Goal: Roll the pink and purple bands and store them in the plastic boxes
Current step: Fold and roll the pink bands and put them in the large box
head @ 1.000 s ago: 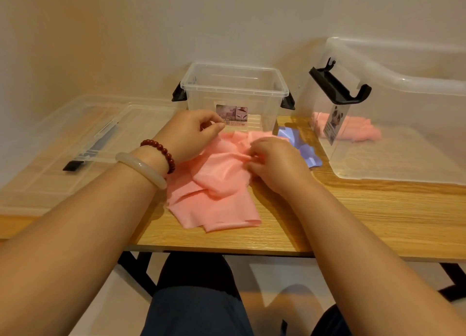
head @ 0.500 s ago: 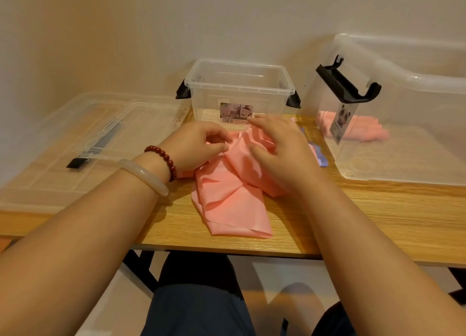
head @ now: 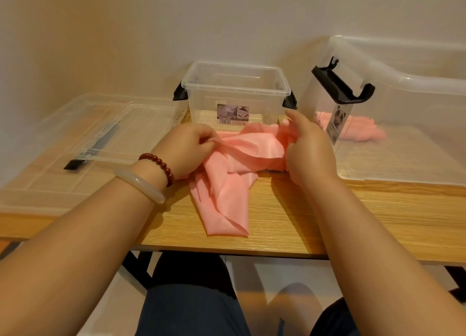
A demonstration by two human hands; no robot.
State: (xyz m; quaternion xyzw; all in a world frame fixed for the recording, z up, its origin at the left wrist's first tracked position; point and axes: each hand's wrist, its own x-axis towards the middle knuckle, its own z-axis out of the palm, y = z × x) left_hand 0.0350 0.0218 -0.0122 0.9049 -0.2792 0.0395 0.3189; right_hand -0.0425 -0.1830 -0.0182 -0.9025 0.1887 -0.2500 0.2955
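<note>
The pink band lies crumpled on the wooden table in front of the small clear box. Its near end is fanned out close to the table's front edge. The L hand, wrist w/ a red bead bracelet and a pale bangle, pinches a folded edge of the band between thumb and fingertips. The R hand has its fingers curled round the bunched right part, gripping it just beside the small box's black latch. Between the hands the band is raised a little and creased, not flat.

The large clear box at right holds rolled pink bands; the small box looks empty. A clear lid lies flat at left. I can't make out the purple band, which is poss. hidden behind the R hand.

The step looks like straightening the band out, w/ rolling of this one not yet begun.

What could go wrong:
- Rolling from this bunched state would likely trap the creases, giving a lopsided, loose roll that may spring open once let go in the box.
- The material looks thin and slick. If the pinch is light, the edge could slip out when the hands pull apart.
- The near end sits close to the table edge – a tug toward the body may drag it over.
- The R hand is tight against the latch and the large box's wall, so a quick sideways pull could knock either box.
</note>
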